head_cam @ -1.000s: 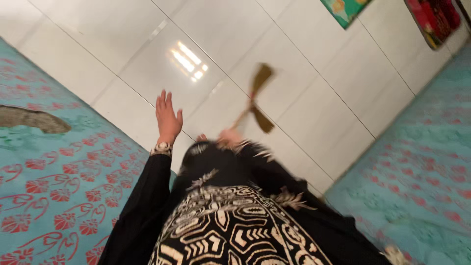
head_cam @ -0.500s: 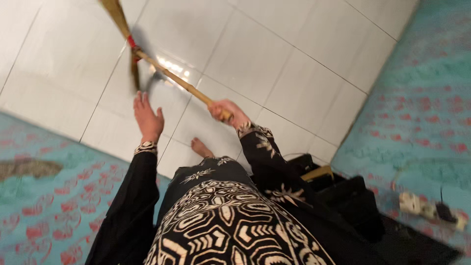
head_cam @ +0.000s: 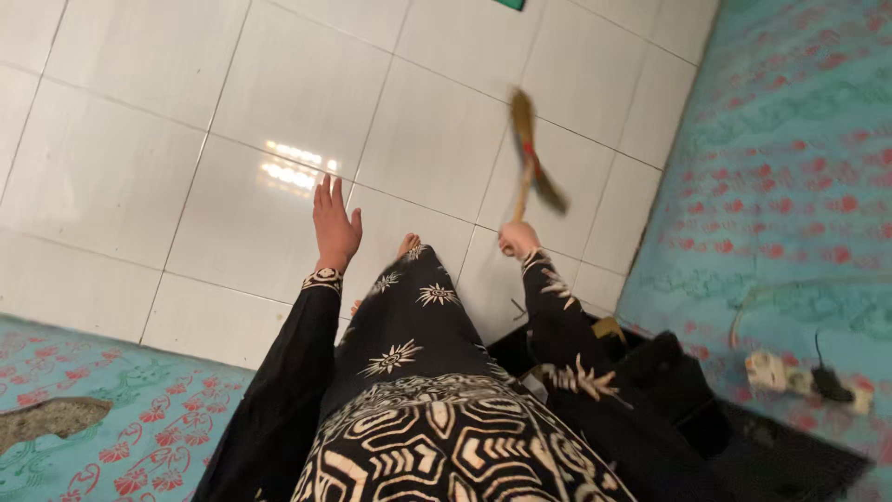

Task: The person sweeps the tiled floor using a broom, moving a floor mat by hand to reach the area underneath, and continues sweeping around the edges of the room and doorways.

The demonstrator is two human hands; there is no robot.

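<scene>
My right hand (head_cam: 517, 240) grips the wooden handle of a small straw broom (head_cam: 530, 153), whose head points away over the white tiled floor (head_cam: 139, 158) and is blurred by motion. My left hand (head_cam: 334, 226) is held out flat with fingers spread, palm down, holding nothing, above the tiles. Both arms wear black sleeves with cream patterned cuffs. A bare foot (head_cam: 406, 245) shows between the hands under my patterned black dress.
Turquoise mats with red flower prints lie at the right (head_cam: 799, 158) and lower left (head_cam: 102, 418). A white power strip with a black plug (head_cam: 799, 376) rests on the right mat. A black object (head_cam: 669, 390) sits by my right side.
The broom swung from the upper left across to the right of my body. The view shifted, and my left hand stayed spread out.
</scene>
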